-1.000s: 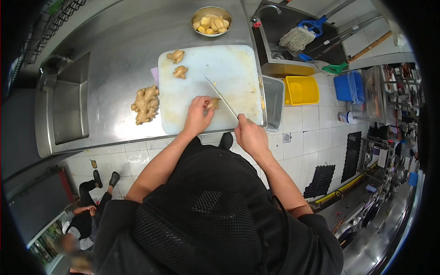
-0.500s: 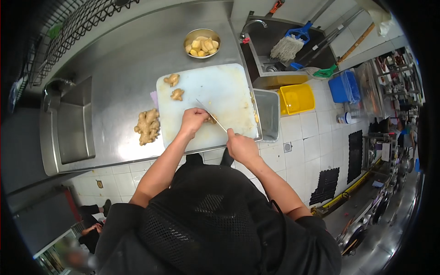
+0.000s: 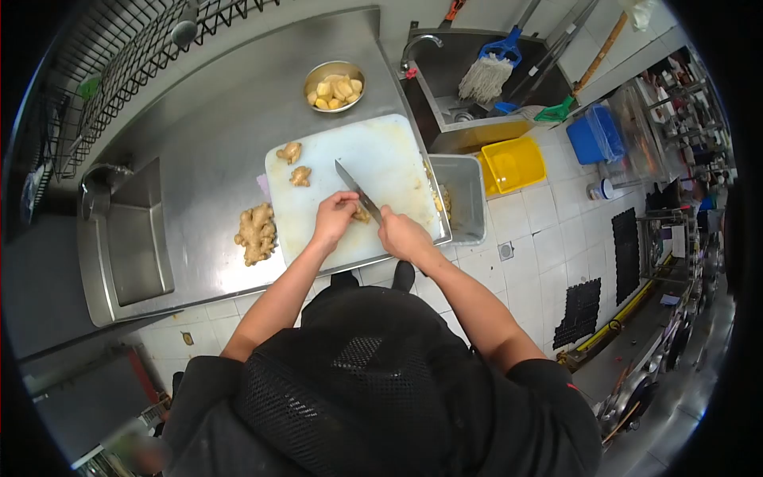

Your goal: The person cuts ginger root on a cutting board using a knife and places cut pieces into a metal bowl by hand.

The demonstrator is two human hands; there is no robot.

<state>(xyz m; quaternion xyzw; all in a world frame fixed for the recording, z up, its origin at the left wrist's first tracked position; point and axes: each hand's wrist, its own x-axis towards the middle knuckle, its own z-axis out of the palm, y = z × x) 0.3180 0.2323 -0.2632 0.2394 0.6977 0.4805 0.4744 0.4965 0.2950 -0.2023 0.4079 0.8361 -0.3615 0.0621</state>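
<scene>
On the white cutting board (image 3: pixel 389 151), my right hand (image 3: pixel 403 235) is wrapped round the handle of a knife (image 3: pixel 359 193), whose blade points away and to the left. My left hand (image 3: pixel 335 215) pinches a small ginger piece (image 3: pixel 362 215) beside the blade; fingers partly hide it. Two ginger pieces (image 3: pixel 300 176) lie at the board's upper left. A large ginger root (image 3: pixel 256 234) rests on the steel counter left of the board. Beyond the board stands a metal bowl (image 3: pixel 335 85) of peeled pieces.
A grey bin (image 3: pixel 470 199) with scraps stands against the counter's right edge, beside a yellow bucket (image 3: pixel 515 165). One sink basin (image 3: pixel 140 230) is at left; another with a tap (image 3: pixel 421 41) and mop (image 3: pixel 486 77) is at upper right. A blurred person sits at lower left.
The view has shifted and turned. The knife has turned so that its blade's flat side shows more, close to my left fingers. Less of the seated person shows.
</scene>
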